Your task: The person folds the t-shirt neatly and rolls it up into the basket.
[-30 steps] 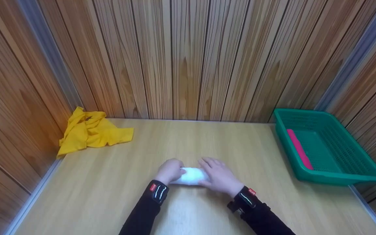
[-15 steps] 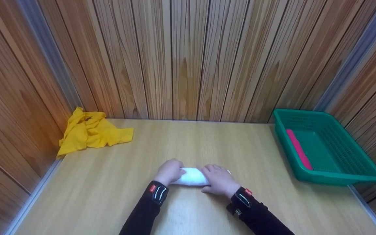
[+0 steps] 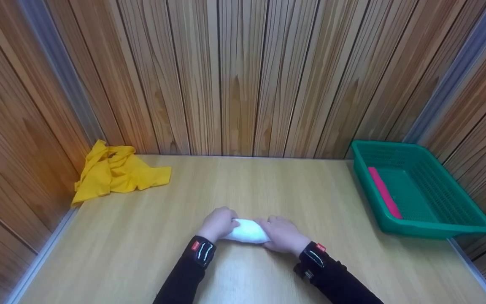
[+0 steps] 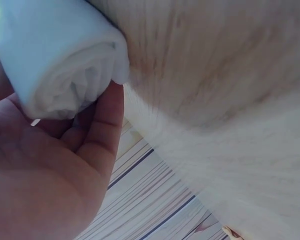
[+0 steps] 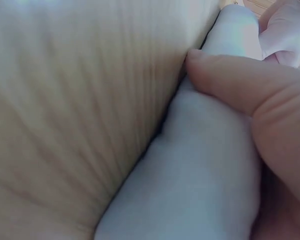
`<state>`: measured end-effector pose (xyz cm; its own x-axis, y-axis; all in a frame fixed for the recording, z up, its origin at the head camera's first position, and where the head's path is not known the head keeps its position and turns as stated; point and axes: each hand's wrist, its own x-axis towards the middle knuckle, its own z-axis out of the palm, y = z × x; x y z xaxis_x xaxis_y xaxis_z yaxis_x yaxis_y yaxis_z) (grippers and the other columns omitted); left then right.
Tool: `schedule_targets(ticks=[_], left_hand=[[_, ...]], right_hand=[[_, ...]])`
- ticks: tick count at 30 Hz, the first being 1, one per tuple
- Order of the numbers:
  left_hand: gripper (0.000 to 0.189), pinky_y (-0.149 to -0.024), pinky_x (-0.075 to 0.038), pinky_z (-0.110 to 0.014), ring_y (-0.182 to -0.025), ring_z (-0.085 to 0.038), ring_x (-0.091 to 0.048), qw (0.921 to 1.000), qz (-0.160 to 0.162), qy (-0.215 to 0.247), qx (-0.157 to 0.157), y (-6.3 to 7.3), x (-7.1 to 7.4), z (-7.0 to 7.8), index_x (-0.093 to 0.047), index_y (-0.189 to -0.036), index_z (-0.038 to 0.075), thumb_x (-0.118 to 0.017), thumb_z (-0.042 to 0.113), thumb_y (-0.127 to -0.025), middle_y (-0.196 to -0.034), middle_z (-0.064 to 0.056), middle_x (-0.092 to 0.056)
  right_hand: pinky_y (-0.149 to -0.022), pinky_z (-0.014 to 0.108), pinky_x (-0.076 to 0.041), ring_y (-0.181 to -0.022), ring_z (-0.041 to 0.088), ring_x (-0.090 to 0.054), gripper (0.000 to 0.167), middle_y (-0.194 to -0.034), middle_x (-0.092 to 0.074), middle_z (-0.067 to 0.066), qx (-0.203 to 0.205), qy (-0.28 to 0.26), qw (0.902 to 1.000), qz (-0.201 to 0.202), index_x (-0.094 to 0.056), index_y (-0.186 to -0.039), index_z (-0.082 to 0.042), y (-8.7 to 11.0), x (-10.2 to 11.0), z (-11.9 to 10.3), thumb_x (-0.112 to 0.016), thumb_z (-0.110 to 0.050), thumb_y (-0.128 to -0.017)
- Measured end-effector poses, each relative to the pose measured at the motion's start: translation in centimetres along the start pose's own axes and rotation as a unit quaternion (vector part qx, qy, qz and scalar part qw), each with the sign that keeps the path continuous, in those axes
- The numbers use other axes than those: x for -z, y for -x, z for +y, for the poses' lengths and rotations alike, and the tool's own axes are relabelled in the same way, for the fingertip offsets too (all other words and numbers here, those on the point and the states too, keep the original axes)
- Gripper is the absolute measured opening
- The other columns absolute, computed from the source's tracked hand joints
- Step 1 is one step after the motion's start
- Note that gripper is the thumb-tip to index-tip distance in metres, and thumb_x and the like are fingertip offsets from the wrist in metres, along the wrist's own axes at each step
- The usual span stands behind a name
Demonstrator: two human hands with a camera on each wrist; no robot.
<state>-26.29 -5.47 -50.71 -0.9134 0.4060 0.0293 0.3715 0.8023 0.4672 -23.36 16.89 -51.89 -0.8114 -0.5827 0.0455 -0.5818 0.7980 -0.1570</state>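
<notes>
A rolled white cloth (image 3: pixel 248 231) lies crosswise near the front of the table, between my two hands. Its spiral end shows in the left wrist view, where layers of the white cloth (image 4: pixel 65 45) wind round each other. My left hand (image 3: pixel 218 223) grips the left end, fingers curled under and round it. Toward the right end, my right hand (image 3: pixel 284 234) holds the roll. In the right wrist view the right thumb (image 5: pixel 225 75) lies across the cloth (image 5: pixel 200 160), and the other right fingers are mostly hidden.
A crumpled yellow cloth (image 3: pixel 118 171) lies at the back left corner of the wooden table (image 3: pixel 234 181). At the right stands a green basket (image 3: pixel 437 230) with a long pink roll (image 3: pixel 384 192) along its left side. Wood-panelled walls (image 3: pixel 243 76) enclose the table.
My right hand has slid a little to the right along the roll and its fingers have closed round it. The white roll now tilts slightly, right end nearer me. My left hand keeps its hold.
</notes>
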Motion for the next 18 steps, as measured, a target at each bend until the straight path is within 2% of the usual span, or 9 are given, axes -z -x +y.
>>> schedule_targets(ticks=[2, 7, 10, 16, 18], left_hand=[[0.021, -0.084, -0.049, -0.046, -0.09, -0.033, -0.063, 1.0, 0.002, 0.002, -0.006, 0.1, 0.0, 0.0, -0.072, -0.099, 0.0, -0.069, 0.019, -0.091, -0.092, -0.013, -0.066], [0.02, -0.083, -0.049, -0.046, -0.089, -0.033, -0.064, 0.9999, 0.009, 0.005, -0.001, 0.4, 0.1, 0.2, -0.072, -0.097, 0.0, -0.069, 0.019, -0.091, -0.091, -0.013, -0.067], [0.021, -0.081, -0.05, -0.045, -0.087, -0.032, -0.064, 0.9997, 0.022, 0.004, 0.015, 0.8, 0.2, 0.4, -0.072, -0.094, 0.001, -0.068, 0.021, -0.091, -0.089, -0.012, -0.068], [0.024, -0.068, -0.049, -0.041, -0.073, -0.027, -0.061, 0.9978, 0.05, -0.011, 0.041, 1.8, 0.3, 0.9, -0.069, -0.082, 0.004, -0.066, 0.025, -0.093, -0.078, -0.007, -0.064], [0.024, -0.067, -0.05, -0.041, -0.073, -0.026, -0.061, 0.9972, 0.056, -0.013, 0.049, 2.1, 0.5, 0.9, -0.068, -0.084, 0.005, -0.066, 0.026, -0.094, -0.078, -0.007, -0.064]], right_hand=[[-0.075, 0.044, -0.052, -0.087, 0.029, -0.06, 0.062, -0.098, -0.061, 0.014, 0.007, 0.001, 1.0, -0.003, -0.052, -0.135, -0.006, 0.0, -0.1, 0.0, -0.078, -0.023, -0.081], [-0.076, 0.044, -0.053, -0.087, 0.03, -0.062, 0.065, -0.099, -0.062, 0.014, -0.003, -0.023, 0.9995, -0.021, -0.051, -0.135, -0.006, 0.2, 0.0, -0.2, -0.079, -0.016, -0.077], [-0.075, 0.043, -0.053, -0.085, 0.029, -0.062, 0.067, -0.097, -0.063, 0.014, -0.003, -0.028, 0.9994, -0.023, -0.051, -0.134, -0.007, 0.3, 0.1, -0.3, -0.08, -0.014, -0.074], [-0.072, 0.042, -0.053, -0.082, 0.028, -0.062, 0.063, -0.095, -0.064, 0.012, 0.01, -0.044, 0.9988, -0.018, -0.053, -0.128, -0.007, 1.2, 0.5, 0.0, -0.081, -0.012, -0.072], [-0.074, 0.043, -0.053, -0.085, 0.028, -0.063, 0.062, -0.097, -0.065, 0.013, 0.009, -0.058, 0.998, -0.023, -0.054, -0.128, -0.007, 1.7, 0.8, 0.3, -0.08, -0.012, -0.073]])
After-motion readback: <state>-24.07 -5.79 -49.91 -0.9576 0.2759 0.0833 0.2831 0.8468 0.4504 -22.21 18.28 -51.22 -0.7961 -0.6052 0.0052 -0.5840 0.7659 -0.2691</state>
